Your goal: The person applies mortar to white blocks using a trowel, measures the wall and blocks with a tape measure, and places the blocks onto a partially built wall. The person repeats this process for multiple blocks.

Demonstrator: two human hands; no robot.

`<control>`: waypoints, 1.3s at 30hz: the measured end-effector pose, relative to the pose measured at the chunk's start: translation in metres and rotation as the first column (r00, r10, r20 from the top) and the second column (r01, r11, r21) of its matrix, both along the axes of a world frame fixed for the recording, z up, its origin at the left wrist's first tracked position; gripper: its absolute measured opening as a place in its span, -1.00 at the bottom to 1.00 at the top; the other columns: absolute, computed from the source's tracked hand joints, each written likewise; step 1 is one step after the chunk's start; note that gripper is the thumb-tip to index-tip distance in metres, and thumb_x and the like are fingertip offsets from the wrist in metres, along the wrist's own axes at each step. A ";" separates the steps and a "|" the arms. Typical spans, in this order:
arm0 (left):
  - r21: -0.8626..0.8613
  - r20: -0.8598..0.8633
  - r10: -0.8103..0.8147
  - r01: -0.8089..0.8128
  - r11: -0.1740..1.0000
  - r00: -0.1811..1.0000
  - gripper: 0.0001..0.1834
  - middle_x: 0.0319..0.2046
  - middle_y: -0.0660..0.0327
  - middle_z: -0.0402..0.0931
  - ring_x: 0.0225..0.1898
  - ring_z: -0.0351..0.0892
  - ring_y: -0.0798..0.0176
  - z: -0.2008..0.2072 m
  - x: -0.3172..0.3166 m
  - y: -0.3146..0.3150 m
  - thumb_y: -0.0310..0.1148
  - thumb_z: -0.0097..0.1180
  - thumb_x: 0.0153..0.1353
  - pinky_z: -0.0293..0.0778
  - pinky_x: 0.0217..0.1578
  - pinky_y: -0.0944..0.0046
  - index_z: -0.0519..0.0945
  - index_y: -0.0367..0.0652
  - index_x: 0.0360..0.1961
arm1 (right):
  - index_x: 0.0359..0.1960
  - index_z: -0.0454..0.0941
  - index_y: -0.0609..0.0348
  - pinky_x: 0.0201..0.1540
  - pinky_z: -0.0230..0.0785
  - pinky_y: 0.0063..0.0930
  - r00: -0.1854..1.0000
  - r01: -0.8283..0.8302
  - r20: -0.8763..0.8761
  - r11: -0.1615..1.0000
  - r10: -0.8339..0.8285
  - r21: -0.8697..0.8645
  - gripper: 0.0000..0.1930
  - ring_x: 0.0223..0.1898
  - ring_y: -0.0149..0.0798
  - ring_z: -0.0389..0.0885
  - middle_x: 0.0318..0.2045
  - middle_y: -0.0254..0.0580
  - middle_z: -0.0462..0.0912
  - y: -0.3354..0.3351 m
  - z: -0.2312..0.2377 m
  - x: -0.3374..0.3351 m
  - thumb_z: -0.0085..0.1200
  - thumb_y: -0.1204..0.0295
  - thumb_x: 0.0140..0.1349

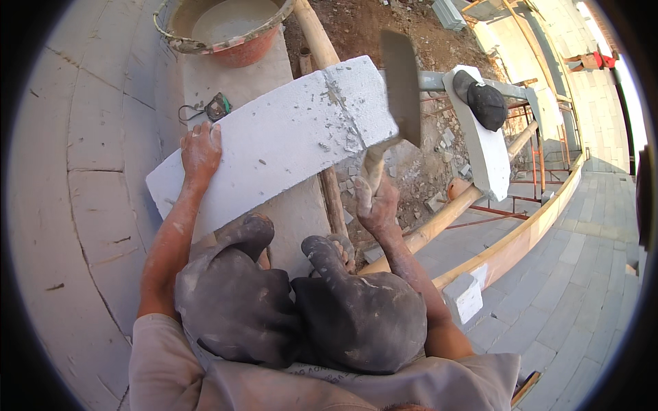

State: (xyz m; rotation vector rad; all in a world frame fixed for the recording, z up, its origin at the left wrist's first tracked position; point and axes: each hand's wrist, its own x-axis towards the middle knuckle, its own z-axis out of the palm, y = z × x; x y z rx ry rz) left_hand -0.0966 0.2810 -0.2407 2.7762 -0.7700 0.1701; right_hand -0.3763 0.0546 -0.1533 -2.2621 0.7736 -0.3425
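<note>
A long white aerated concrete block [264, 140] lies slantwise in front of my knees. A rough groove with grey crumbs runs across it near its right end. My left hand [201, 152] rests on the block's left part, its fingers curled over the far edge. My right hand [378, 205] is closed round the wooden handle of a bricklayer's cleaver [401, 89]. Its broad blade stands raised just beyond the block's right end, slightly blurred. Past the far edge, close to my left fingers, a tape measure [218, 107] lies on the plank.
An orange bucket [243, 46] of grey mortar stands at the far left on the plank [267, 72]. A dark cap [486, 106] sits on another white block [490, 161] at right. Wooden poles [449, 218] and red scaffold bars surround a rubble-strewn drop. A person [593, 61] is far off.
</note>
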 end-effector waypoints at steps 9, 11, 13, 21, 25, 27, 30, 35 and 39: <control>-0.011 0.031 0.000 0.000 1.000 1.000 -0.64 -0.20 0.00 0.58 -0.08 0.53 -0.06 -0.002 -0.001 0.001 -0.14 -0.07 0.36 0.34 0.03 -0.04 0.56 -0.23 -0.11 | -0.37 0.52 0.31 -0.37 0.38 -0.18 0.896 -0.025 0.443 0.994 -0.023 0.102 -0.50 -0.48 -0.05 0.60 -0.63 0.06 0.54 -0.011 0.028 -0.007 -0.04 0.00 0.35; -0.002 0.033 0.009 -0.008 1.000 0.999 -0.64 -0.20 0.00 0.58 -0.08 0.54 -0.06 -0.002 -0.001 0.001 -0.14 -0.07 0.36 0.34 0.03 -0.04 0.56 -0.22 -0.11 | -0.38 0.51 0.30 -0.41 0.37 -0.27 0.948 -0.047 0.315 0.999 0.048 -0.009 -0.49 -0.50 -0.16 0.58 -0.64 -0.01 0.54 -0.009 0.019 0.010 -0.03 -0.01 0.35; -0.011 0.056 0.004 -0.004 1.000 0.998 -0.64 -0.21 0.01 0.58 -0.08 0.54 -0.05 -0.002 0.000 0.001 -0.14 -0.07 0.36 0.34 0.03 -0.03 0.56 -0.22 -0.11 | -0.40 0.50 0.28 -0.48 0.34 -0.44 0.944 0.042 -0.323 0.995 -0.071 -0.095 -0.48 -0.54 -0.36 0.55 -0.64 -0.17 0.54 0.001 0.008 0.029 -0.02 -0.05 0.34; -0.040 0.030 0.007 -0.006 0.999 1.000 -0.66 -0.24 0.02 0.58 -0.12 0.54 -0.05 0.001 -0.002 0.000 -0.14 -0.05 0.35 0.35 0.00 -0.05 0.58 -0.21 -0.16 | -0.32 0.55 0.33 -0.30 0.42 -0.04 0.915 0.001 0.402 0.995 -0.040 0.097 -0.51 -0.36 0.19 0.65 -0.53 0.21 0.61 -0.013 0.030 0.024 -0.04 0.02 0.34; -0.050 0.051 0.002 0.000 0.999 0.999 -0.67 -0.24 0.03 0.58 -0.12 0.54 -0.03 0.000 -0.001 0.001 -0.15 -0.04 0.34 0.35 0.00 -0.03 0.58 -0.20 -0.16 | -0.34 0.55 0.31 -0.38 0.42 -0.28 0.977 0.031 -0.204 0.987 -0.064 -0.161 -0.60 -0.45 -0.19 0.63 -0.58 0.04 0.59 -0.003 0.015 0.053 0.04 0.13 0.32; -0.038 0.060 0.000 0.002 0.999 0.998 -0.67 -0.23 0.04 0.58 -0.13 0.54 -0.02 -0.001 0.000 0.002 -0.15 -0.03 0.34 0.35 -0.01 -0.04 0.58 -0.20 -0.17 | -0.32 0.53 0.32 -0.40 0.42 -0.29 0.969 0.036 -0.243 0.999 -0.045 -0.041 -0.60 -0.47 -0.20 0.63 -0.58 0.02 0.59 -0.004 0.017 0.060 0.05 0.13 0.32; -0.017 0.039 0.007 -0.006 1.000 0.999 -0.67 -0.24 0.04 0.58 -0.14 0.54 -0.02 -0.001 -0.003 0.002 -0.15 -0.02 0.33 0.36 -0.02 -0.03 0.58 -0.20 -0.17 | -0.30 0.54 0.32 -0.39 0.42 -0.21 0.996 0.041 -0.082 0.990 -0.030 0.137 -0.54 -0.48 -0.10 0.63 -0.55 0.10 0.60 -0.010 0.032 0.053 0.00 0.06 0.33; -0.054 0.055 0.008 -0.005 0.999 0.998 -0.68 -0.27 0.05 0.58 -0.15 0.54 -0.01 0.005 -0.003 -0.001 -0.16 0.00 0.32 0.36 -0.02 -0.01 0.58 -0.21 -0.18 | -0.27 0.58 0.33 -0.26 0.44 0.00 0.966 -0.011 0.260 1.000 0.016 -0.020 -0.46 -0.39 0.27 0.64 -0.49 0.18 0.64 -0.010 0.039 0.060 -0.07 -0.03 0.32; -0.020 -0.046 0.011 -0.012 1.000 0.999 -0.64 -0.16 -0.02 0.57 -0.08 0.51 -0.09 0.010 -0.001 -0.001 -0.17 -0.09 0.37 0.32 0.04 -0.04 0.56 -0.24 -0.09 | -0.38 0.60 0.38 -0.29 0.44 -0.07 0.931 0.043 -0.363 0.999 -0.043 -0.010 -0.42 -0.41 0.21 0.65 -0.50 0.19 0.64 -0.003 0.027 0.082 -0.08 -0.04 0.33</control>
